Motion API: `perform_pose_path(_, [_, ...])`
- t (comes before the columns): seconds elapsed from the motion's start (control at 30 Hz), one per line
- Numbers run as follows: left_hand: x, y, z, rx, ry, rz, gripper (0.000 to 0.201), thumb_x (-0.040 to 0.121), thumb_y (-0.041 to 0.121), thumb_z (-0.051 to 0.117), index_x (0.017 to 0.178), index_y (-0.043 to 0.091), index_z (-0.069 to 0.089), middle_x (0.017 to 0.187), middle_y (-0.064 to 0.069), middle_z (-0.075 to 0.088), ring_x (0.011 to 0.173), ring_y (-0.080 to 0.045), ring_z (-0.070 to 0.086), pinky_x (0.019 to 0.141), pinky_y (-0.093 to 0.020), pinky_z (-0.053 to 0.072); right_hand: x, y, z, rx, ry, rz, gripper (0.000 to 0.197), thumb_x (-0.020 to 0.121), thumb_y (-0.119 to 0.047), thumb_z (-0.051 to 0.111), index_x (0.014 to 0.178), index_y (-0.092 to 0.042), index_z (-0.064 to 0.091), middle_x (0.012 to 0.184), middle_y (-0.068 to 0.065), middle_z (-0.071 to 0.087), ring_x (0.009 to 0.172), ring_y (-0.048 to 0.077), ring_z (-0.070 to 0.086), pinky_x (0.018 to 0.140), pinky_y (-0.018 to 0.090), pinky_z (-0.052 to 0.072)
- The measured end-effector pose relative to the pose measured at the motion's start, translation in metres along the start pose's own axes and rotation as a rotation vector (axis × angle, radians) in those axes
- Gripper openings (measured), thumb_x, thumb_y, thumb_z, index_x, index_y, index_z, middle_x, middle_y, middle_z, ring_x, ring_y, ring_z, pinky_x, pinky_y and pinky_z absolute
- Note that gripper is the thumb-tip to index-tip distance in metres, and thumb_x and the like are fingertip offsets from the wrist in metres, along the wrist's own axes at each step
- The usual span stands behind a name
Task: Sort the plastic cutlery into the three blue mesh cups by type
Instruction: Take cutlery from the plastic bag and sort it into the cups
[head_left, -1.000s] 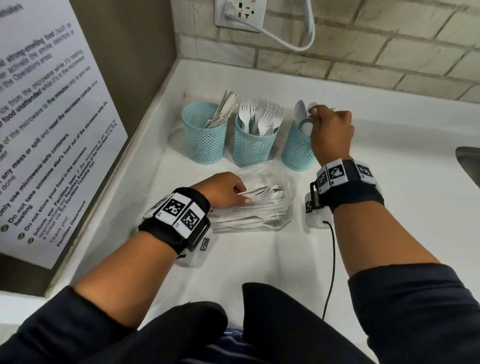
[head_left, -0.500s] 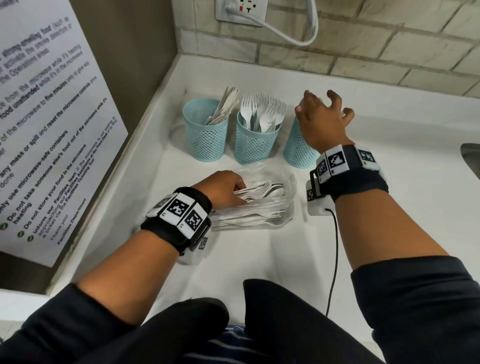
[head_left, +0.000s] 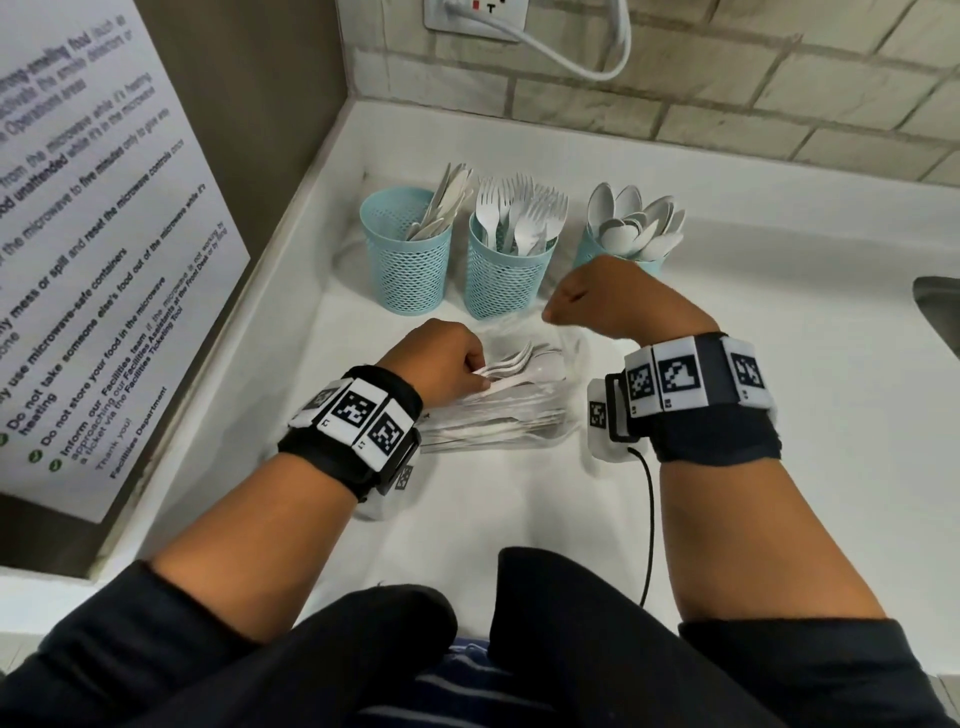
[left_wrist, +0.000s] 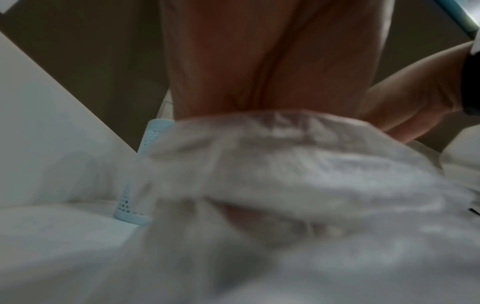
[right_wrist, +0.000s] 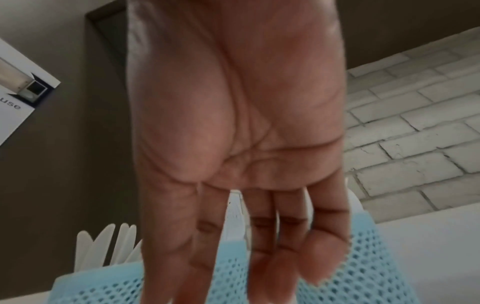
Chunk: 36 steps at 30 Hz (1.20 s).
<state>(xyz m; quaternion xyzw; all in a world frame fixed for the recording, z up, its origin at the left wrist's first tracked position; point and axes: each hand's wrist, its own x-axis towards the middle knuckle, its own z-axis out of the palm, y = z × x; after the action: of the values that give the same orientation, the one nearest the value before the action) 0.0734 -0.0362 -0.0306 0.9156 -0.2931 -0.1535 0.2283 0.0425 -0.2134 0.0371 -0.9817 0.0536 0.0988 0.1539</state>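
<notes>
Cutlery (head_left: 511, 366), white plastic, loose remainder lying in a clear plastic bag (head_left: 519, 415) on the white counter (head_left: 779, 415) just in front of three blue mesh cups: knives in the left cup (head_left: 405, 260), forks in the middle cup (head_left: 501, 275), spoons in the right cup (head_left: 649, 265). Step judged: return for the next piece, which calls for picking one item from the bag and matching it to its cup; left hand (head_left: 441, 364) grips forks at the bag mouth, right hand (head_left: 613, 296) empty, fingers relaxed and apart. Change from half a second earlier: right hand has left the spoon cup's top and come back toward the bag.
</notes>
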Motion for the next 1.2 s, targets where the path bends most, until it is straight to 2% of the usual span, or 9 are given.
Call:
perform_pose_path(0.07, [0.0, 0.0, -0.001, -0.018, 0.014, 0.013, 0.022, 0.082, 0.024, 0.069, 0.098, 0.009, 0.069, 0.097, -0.006, 0.069, 0.092, -0.021, 0.062, 0.078, -0.024, 0.044, -0.005, 0.001, 0.006, 0.025, -0.06, 0.04, 0.023, 0.087, -0.023, 0.062, 0.104, -0.01, 0.071, 0.111, 0.006, 0.066, 0.093, 0.019, 0.059, 0.076, 0.023, 0.044])
perform_pose_path(0.13, [0.0, 0.0, -0.001, -0.034, 0.026, 0.017, 0.02, 0.08, 0.023, 0.071, 0.095, 0.009, 0.068, 0.092, -0.004, 0.068, 0.088, -0.02, 0.062, 0.073, -0.022, 0.041, -0.008, 0.002, 0.013, 0.057, -0.115, 0.072, 0.022, 0.086, -0.02, 0.064, 0.106, -0.014, 0.07, 0.103, 0.002, 0.066, 0.071, 0.01, 0.053, 0.061, 0.014, 0.042])
perform_pose_path(0.23, [0.002, 0.0, 0.0, -0.068, 0.061, -0.003, 0.017, 0.08, 0.024, 0.071, 0.086, 0.01, 0.063, 0.074, 0.004, 0.058, 0.077, -0.017, 0.056, 0.063, -0.023, 0.039, -0.009, 0.006, 0.021, 0.125, -0.172, 0.152, 0.034, 0.084, -0.014, 0.066, 0.118, -0.013, 0.063, 0.112, 0.002, 0.057, 0.074, 0.015, 0.054, 0.074, 0.024, 0.05])
perform_pose_path(0.4, [0.003, -0.002, 0.001, -0.183, 0.026, -0.051, 0.026, 0.078, 0.022, 0.073, 0.096, 0.013, 0.056, 0.075, 0.006, 0.05, 0.076, -0.014, 0.049, 0.06, -0.023, 0.037, -0.009, 0.01, 0.024, 0.223, -0.197, 0.205, 0.045, 0.082, -0.006, 0.068, 0.125, -0.012, 0.057, 0.101, 0.003, 0.053, 0.07, 0.023, 0.059, 0.061, 0.024, 0.05])
perform_pose_path(0.6, [0.006, 0.0, 0.002, -0.173, 0.03, -0.063, 0.03, 0.08, 0.028, 0.071, 0.101, 0.008, 0.062, 0.089, -0.001, 0.058, 0.082, -0.016, 0.054, 0.073, -0.023, 0.038, -0.014, 0.012, 0.02, 0.311, -0.182, 0.268, 0.055, 0.08, -0.004, 0.07, 0.131, -0.011, 0.051, 0.105, 0.006, 0.054, 0.076, 0.027, 0.063, 0.086, 0.041, 0.055])
perform_pose_path(0.7, [0.005, 0.003, 0.007, -0.119, -0.061, -0.045, 0.023, 0.093, 0.029, 0.053, 0.103, 0.008, 0.054, 0.101, -0.009, 0.062, 0.091, -0.023, 0.056, 0.075, -0.027, 0.039, -0.017, 0.015, 0.02, 0.34, -0.19, 0.282, 0.058, 0.079, -0.004, 0.07, 0.132, -0.012, 0.049, 0.1, 0.007, 0.056, 0.068, 0.023, 0.063, 0.089, 0.043, 0.054])
perform_pose_path(0.8, [0.004, 0.008, 0.012, -0.079, -0.124, -0.023, 0.029, 0.096, 0.028, 0.044, 0.114, 0.004, 0.047, 0.117, -0.015, 0.058, 0.106, -0.03, 0.054, 0.085, -0.032, 0.041, -0.02, 0.015, 0.019, 0.381, -0.205, 0.29, 0.061, 0.079, -0.003, 0.071, 0.134, -0.011, 0.047, 0.103, 0.011, 0.057, 0.074, 0.026, 0.065, 0.09, 0.042, 0.054])
perform_pose_path(1.03, [0.005, 0.015, 0.015, -0.022, -0.089, 0.057, 0.023, 0.088, 0.028, 0.059, 0.094, 0.006, 0.064, 0.102, -0.013, 0.067, 0.098, -0.027, 0.059, 0.073, -0.024, 0.036, -0.022, 0.018, 0.018, 0.481, -0.211, 0.3, 0.064, 0.079, 0.0, 0.07, 0.136, -0.009, 0.045, 0.114, 0.013, 0.056, 0.089, 0.031, 0.067, 0.091, 0.038, 0.053])
perform_pose_path(1.2, [0.006, 0.013, 0.014, -0.059, -0.088, 0.077, 0.02, 0.087, 0.031, 0.062, 0.081, 0.012, 0.06, 0.081, -0.002, 0.059, 0.081, -0.018, 0.054, 0.065, -0.023, 0.031, -0.023, 0.022, 0.018, 0.521, -0.2, 0.308, 0.066, 0.078, 0.001, 0.07, 0.137, -0.009, 0.044, 0.113, 0.009, 0.055, 0.095, 0.032, 0.067, 0.092, 0.039, 0.053])
